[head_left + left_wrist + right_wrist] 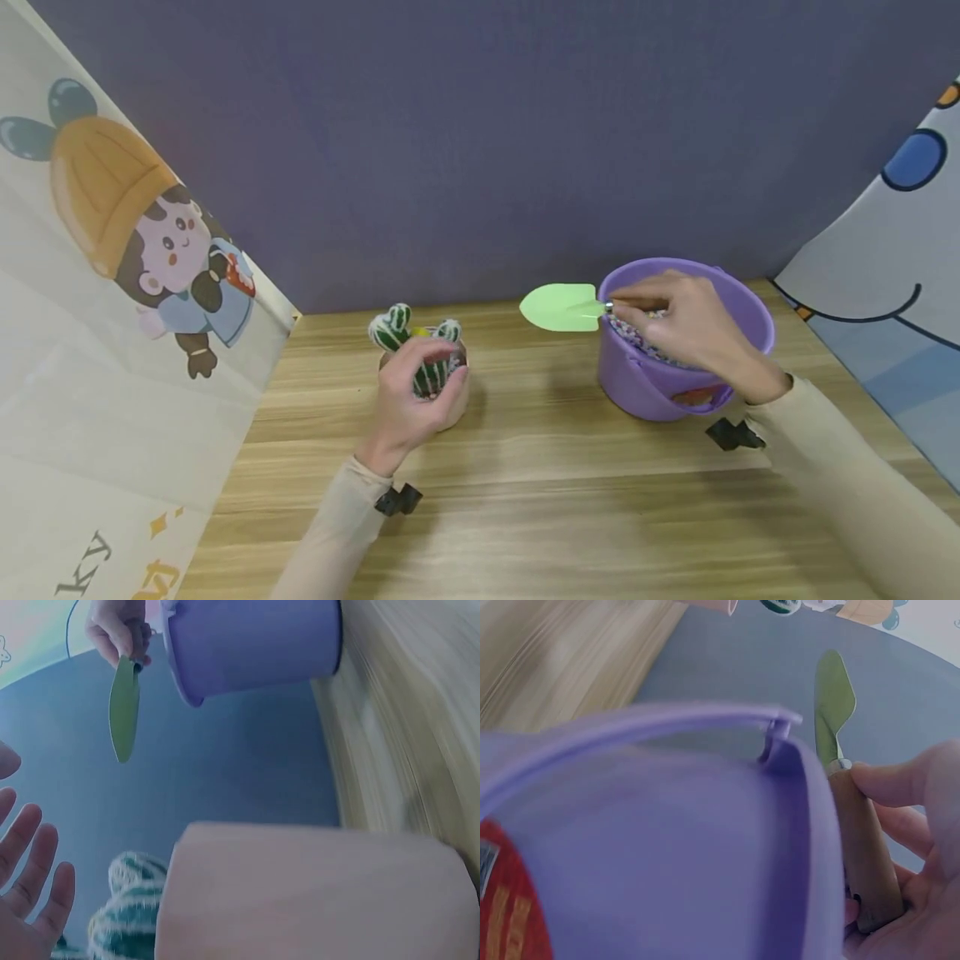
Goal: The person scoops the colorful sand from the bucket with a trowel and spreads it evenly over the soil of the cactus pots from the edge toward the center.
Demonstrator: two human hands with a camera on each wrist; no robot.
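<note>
My right hand [686, 321] grips a small garden trowel [561, 307] by its wooden handle [866, 855]. The pale green blade points left past the rim of a purple bucket [637, 390], which holds small multicoloured granules [637, 340]. To the left, a knitted green-and-white cactus [390, 328] stands in a pale pink pot [315, 892]. Over that pot hovers my left hand [405, 400], thumb and fingers curved apart with nothing between them. In the left wrist view its fingers [28, 862] show spread, apart from the pot.
Pot and bucket stand on a wood-grain table [525, 500], near a dark blue-grey back panel [480, 150]. A white cartoon-printed panel [150, 400] rises at the left, and another printed panel [862, 258] at the right. The bucket's handle [667, 720] hangs at its front.
</note>
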